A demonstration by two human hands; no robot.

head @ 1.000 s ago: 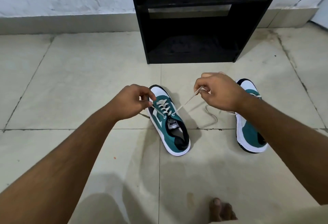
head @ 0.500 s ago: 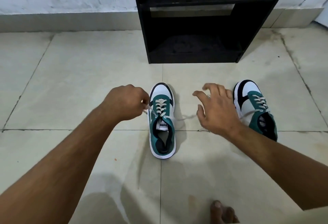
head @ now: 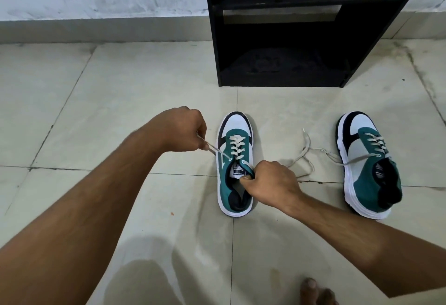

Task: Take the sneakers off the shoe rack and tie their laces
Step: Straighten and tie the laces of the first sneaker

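Two green, white and black sneakers stand on the tiled floor in front of the black shoe rack (head: 284, 27). The left sneaker (head: 235, 160) points away from me, its laces untied. My left hand (head: 183, 131) pinches the left lace end (head: 214, 151) and holds it taut, out to the left. My right hand (head: 270, 181) grips the sneaker's collar beside the tongue. The right sneaker (head: 366, 167) sits apart on the right. Loose lace ends (head: 306, 155) trail across the floor between the two shoes.
The rack's shelves look dark and hold no shoes that I can make out. A wall with a low skirting (head: 96, 29) runs behind it. My knee (head: 135, 283) and bare toes (head: 316, 292) are at the bottom edge.
My right hand let go of the right lace end, opened, then came down and gripped the left sneaker's collar. The left sneaker turned straight. My left hand kept its lace.
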